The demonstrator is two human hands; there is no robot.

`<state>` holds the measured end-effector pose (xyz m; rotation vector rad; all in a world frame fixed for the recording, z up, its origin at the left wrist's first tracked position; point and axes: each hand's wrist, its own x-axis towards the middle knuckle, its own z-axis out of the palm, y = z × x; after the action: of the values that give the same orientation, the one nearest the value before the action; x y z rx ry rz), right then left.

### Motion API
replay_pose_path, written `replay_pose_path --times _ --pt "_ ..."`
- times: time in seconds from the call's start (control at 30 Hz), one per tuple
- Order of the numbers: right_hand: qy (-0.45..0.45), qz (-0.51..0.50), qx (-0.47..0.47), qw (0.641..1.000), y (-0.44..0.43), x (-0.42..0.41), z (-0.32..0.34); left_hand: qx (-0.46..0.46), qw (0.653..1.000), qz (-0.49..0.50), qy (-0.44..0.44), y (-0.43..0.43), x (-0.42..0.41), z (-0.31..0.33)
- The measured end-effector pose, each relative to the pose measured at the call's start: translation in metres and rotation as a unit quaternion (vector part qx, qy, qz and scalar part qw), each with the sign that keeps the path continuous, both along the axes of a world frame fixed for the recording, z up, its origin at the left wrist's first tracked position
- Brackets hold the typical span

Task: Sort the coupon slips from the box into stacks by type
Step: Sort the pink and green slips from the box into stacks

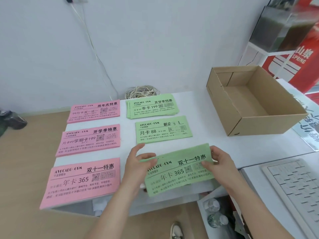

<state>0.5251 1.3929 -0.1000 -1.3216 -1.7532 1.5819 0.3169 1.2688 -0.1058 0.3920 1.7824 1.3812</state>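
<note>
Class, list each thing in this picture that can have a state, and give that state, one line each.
Box: open, empty.
Near green stack: held at both ends, askew.
Left hand: pinches its left end.
Right hand: pinches its right end.
Pink stacks: three, flat on the table.
Other green stacks: two, flat on the table.
Rubber bands: loose pile.
</note>
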Motion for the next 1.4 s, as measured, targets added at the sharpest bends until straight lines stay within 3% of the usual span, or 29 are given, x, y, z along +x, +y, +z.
replay_pose_path --times 0.07,0.2,0.3,0.43,0.53,0.7,0.93,1.2,1.4 --pt "0.039 -0.003 0.014 0.999 0.006 -0.002 0.001 0.046 0.999 0.0 0.024 0.002 0.002 0.016" --pt "0.148 -0.009 0.027 0.989 0.022 -0.009 0.004 0.156 0.974 0.022 0.163 0.009 0.002 0.049" --pt "0.142 0.006 0.033 0.989 0.03 -0.013 -0.005 0.139 0.973 -0.011 0.185 0.011 0.002 0.04" --pt "0.113 0.013 0.031 0.993 0.032 -0.011 -0.023 0.096 0.986 0.012 0.136 0.007 0.007 0.005" --pt "0.159 0.031 0.024 0.987 0.032 -0.016 -0.02 0.08 0.99 0.013 0.119 0.011 0.006 -0.008" --pt "0.199 -0.032 0.038 0.979 0.03 -0.028 -0.012 0.141 0.987 0.015 0.079 0.014 0.008 -0.003" --pt "0.208 -0.05 0.042 0.976 0.028 -0.034 -0.014 0.151 0.98 0.087 0.091 0.022 0.015 0.002" --pt "0.212 -0.04 0.047 0.975 0.028 -0.031 -0.017 0.16 0.977 0.1 0.1 0.024 0.015 0.001" --pt "0.21 -0.098 0.049 0.972 0.027 -0.036 -0.013 0.156 0.984 0.024 0.087 0.019 0.01 0.0"
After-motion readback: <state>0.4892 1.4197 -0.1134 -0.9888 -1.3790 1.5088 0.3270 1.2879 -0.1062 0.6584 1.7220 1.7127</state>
